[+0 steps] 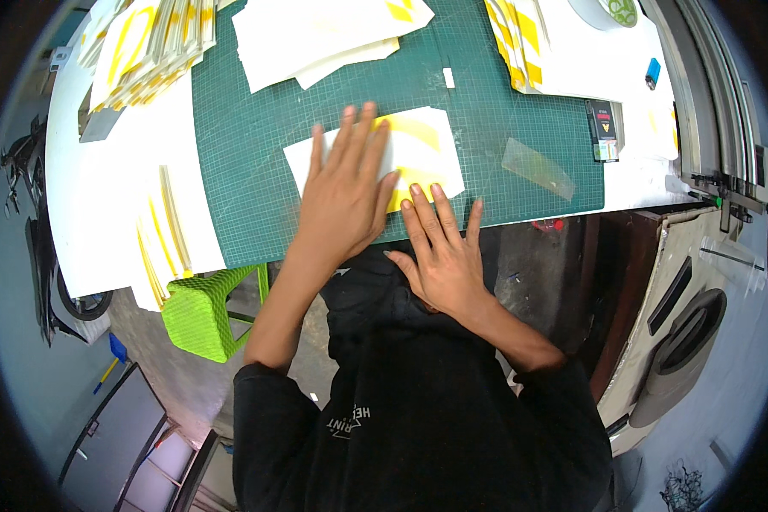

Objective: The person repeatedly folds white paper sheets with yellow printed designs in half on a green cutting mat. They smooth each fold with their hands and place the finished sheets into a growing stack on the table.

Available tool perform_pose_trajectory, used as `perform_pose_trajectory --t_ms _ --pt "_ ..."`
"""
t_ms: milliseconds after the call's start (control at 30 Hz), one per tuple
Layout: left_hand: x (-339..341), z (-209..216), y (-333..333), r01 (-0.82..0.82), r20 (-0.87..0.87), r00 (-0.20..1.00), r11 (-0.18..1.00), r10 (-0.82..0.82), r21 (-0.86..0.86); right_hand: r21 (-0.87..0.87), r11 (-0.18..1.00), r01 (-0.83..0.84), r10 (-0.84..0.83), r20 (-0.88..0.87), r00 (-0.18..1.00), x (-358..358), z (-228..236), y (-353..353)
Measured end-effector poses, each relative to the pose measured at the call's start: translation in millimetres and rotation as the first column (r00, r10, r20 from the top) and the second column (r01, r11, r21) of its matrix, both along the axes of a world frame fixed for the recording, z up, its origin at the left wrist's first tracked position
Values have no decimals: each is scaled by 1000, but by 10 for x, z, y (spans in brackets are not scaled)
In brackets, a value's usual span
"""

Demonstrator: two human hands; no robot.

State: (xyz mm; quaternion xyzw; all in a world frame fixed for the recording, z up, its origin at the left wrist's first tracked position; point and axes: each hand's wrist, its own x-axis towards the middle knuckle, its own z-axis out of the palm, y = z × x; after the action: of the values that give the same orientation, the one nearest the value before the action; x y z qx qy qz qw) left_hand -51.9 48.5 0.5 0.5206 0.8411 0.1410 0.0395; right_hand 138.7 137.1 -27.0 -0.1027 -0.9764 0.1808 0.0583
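A white and yellow piece of paper or card lies on the green cutting mat close to its near edge. Across its left part rests my left hand, fingers stretched out and covering some of the sheet. My right hand is spread flat, with its fingertips at the sheet's near edge and the palm past the table edge. Neither hand grips anything. Farther back on the mat lies a loose stack of larger white sheets with a little yellow on them.
Stacked yellow-and-white pieces fill the far left, and more lie at the near left. Another stack stands far right. Right of the sheet are a clear plastic strip, a small dark box and a blue lighter. A green stool stands below.
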Motion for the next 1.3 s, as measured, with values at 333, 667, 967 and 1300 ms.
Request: perform_pose_trajectory --t_ms 333,667,967,1300 --pt "44 -115 167 65 -37 997 998 -65 8 33 999 12 -11 -8 1000 93 -26 10" --pt "1 -155 321 178 -45 983 984 -178 -5 -38 999 -38 36 -70 997 129 -136 67" --pt "-4 -137 320 183 4 983 983 -183 -13 -35 998 48 -50 -62 997 139 -100 202" --pt "-191 -106 -27 191 -15 981 976 -193 -102 98 995 16 -12 -43 999 211 -151 274"
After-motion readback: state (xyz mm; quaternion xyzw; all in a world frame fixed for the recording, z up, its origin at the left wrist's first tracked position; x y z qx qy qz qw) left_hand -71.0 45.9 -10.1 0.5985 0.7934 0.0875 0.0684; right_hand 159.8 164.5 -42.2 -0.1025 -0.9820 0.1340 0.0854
